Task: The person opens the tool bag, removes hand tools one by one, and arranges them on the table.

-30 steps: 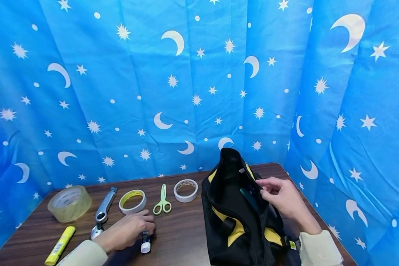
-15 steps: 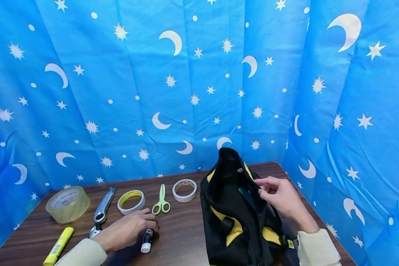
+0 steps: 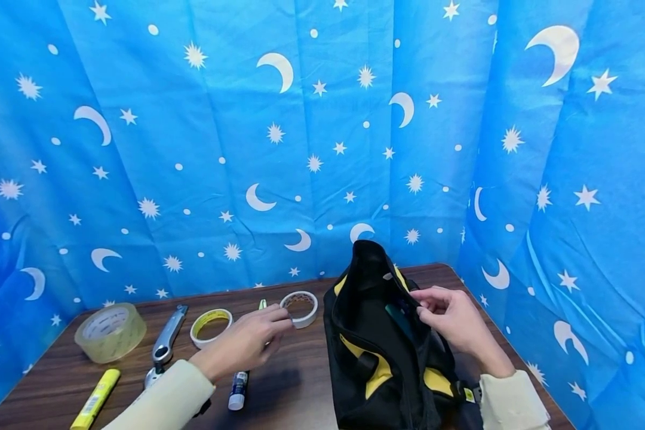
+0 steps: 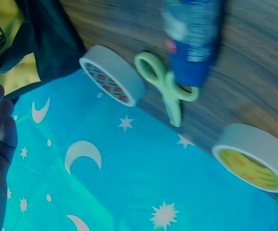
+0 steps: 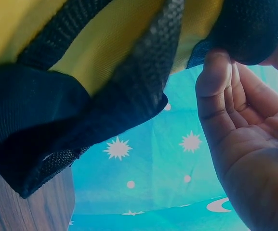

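My left hand (image 3: 247, 341) is over the table with relaxed fingers and holds nothing. It partly covers the green-handled scissors (image 3: 262, 304), which lie whole in the left wrist view. To its right is a white roll of tape (image 3: 307, 319), and below it a glue stick (image 3: 238, 391) with a white end lies on the wood. At the right, the fingers and thumb of my right hand (image 3: 457, 316) pinch the rim of a black and yellow tool bag (image 3: 349, 388). The bag's mouth gapes, and a dark teal item (image 3: 400, 319) shows inside.
Left of the scissors lies a tape roll with a yellow core (image 3: 200, 329). Farther left are a silver long-handled tool (image 3: 166, 340), a wide clear tape roll (image 3: 111, 343) and a yellow stick with a barcode (image 3: 95, 399). A blue starry curtain (image 3: 247, 149) stands behind the table.
My left hand has moved from beside the glue stick up and to the right, over the scissors. The glue stick stays on the table. My right hand keeps its pinch on the bag's rim.
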`<action>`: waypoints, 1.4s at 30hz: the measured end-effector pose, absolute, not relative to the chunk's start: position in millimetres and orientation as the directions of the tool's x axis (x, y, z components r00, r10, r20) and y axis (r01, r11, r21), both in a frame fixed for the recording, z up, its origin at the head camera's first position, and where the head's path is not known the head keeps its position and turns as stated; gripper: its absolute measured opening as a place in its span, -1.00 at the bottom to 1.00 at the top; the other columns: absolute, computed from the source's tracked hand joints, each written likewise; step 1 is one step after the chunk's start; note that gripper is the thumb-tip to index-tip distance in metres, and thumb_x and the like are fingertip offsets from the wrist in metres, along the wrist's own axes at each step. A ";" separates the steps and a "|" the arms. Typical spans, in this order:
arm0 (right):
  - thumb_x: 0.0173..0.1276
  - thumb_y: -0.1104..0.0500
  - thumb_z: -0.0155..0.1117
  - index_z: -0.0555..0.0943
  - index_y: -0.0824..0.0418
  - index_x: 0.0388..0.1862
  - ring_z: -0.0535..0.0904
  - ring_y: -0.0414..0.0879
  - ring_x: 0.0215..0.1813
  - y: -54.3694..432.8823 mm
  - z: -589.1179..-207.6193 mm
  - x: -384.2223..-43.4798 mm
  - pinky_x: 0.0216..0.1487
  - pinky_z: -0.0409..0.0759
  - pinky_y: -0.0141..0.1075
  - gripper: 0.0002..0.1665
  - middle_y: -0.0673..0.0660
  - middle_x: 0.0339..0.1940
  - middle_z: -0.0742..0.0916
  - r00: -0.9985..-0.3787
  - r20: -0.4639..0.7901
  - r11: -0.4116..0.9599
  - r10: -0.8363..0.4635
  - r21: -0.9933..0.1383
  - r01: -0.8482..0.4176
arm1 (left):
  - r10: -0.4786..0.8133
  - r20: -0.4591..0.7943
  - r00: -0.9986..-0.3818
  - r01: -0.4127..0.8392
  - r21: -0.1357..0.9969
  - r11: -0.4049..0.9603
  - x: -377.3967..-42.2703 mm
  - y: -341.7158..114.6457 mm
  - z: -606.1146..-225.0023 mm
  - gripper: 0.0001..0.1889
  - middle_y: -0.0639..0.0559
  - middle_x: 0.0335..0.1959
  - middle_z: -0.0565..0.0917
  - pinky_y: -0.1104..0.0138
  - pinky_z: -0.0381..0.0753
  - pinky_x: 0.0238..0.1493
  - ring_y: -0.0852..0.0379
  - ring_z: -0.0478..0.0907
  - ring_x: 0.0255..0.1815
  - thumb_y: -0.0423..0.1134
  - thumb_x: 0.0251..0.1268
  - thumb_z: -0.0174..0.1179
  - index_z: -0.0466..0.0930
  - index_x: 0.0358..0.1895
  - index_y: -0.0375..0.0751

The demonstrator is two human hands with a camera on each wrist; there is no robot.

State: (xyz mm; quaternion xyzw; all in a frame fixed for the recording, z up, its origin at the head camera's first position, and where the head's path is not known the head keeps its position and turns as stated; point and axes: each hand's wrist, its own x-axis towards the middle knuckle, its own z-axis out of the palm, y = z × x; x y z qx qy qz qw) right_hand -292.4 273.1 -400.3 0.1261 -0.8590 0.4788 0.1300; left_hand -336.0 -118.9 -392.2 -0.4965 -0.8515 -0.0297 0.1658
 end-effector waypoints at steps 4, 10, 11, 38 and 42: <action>0.25 0.32 0.27 0.66 0.26 -0.04 0.49 -0.03 -0.45 274.1 -400.3 -292.6 -0.45 0.47 -0.31 -0.72 0.05 -0.45 0.60 -0.934 0.345 0.516 -0.092 -0.786 -0.341 | 0.845 0.364 -0.391 0.880 -0.122 0.459 -343.8 -102.7 -390.4 -0.81 0.26 -0.37 0.39 0.37 0.41 -0.39 0.28 0.30 -0.37 -0.40 0.11 0.16 0.54 -0.31 0.04; 0.24 0.31 0.27 0.67 0.24 -0.05 0.49 -0.04 -0.45 274.1 -401.0 -293.7 -0.43 0.48 -0.31 -0.72 0.04 -0.45 0.60 -0.933 0.349 0.510 -0.086 -0.789 -0.342 | 0.829 0.398 -0.393 0.886 -0.077 0.457 -346.5 -86.0 -378.3 -0.80 0.22 -0.25 0.51 0.38 0.50 -0.30 0.29 0.39 -0.25 -0.37 0.12 0.23 0.60 -0.20 0.00; 0.24 0.31 0.27 0.67 0.23 -0.05 0.50 -0.05 -0.45 274.1 -400.9 -293.6 -0.43 0.48 -0.31 -0.73 0.04 -0.45 0.60 -0.933 0.350 0.508 -0.085 -0.790 -0.343 | 0.828 0.406 -0.388 0.891 -0.065 0.449 -346.8 -83.4 -376.4 -0.79 0.22 -0.24 0.51 0.38 0.50 -0.28 0.29 0.39 -0.24 -0.37 0.12 0.23 0.60 -0.18 -0.01; 0.23 0.34 0.28 0.68 0.24 -0.06 0.53 -0.08 -0.43 282.0 -398.7 -294.3 -0.39 0.55 -0.32 -0.73 0.03 -0.43 0.62 -0.913 0.408 0.493 -0.032 -0.788 -0.370 | 0.836 -0.007 -0.548 0.835 0.041 0.548 -354.3 88.7 -367.8 -0.79 0.15 -0.15 0.65 0.44 0.49 -0.12 0.29 0.49 -0.23 -0.24 0.30 0.19 0.67 -0.04 -0.03; 0.24 0.34 0.27 0.69 0.23 -0.07 0.53 -0.06 -0.44 284.2 -399.0 -293.4 -0.41 0.55 -0.31 -0.73 0.04 -0.44 0.62 -0.914 0.404 0.485 -0.014 -0.797 -0.360 | 0.790 -0.170 -0.589 0.792 0.075 0.606 -362.4 107.6 -383.8 -0.78 0.15 -0.33 0.61 0.44 0.46 -0.30 0.27 0.47 -0.41 -0.28 0.28 0.20 0.64 -0.02 -0.03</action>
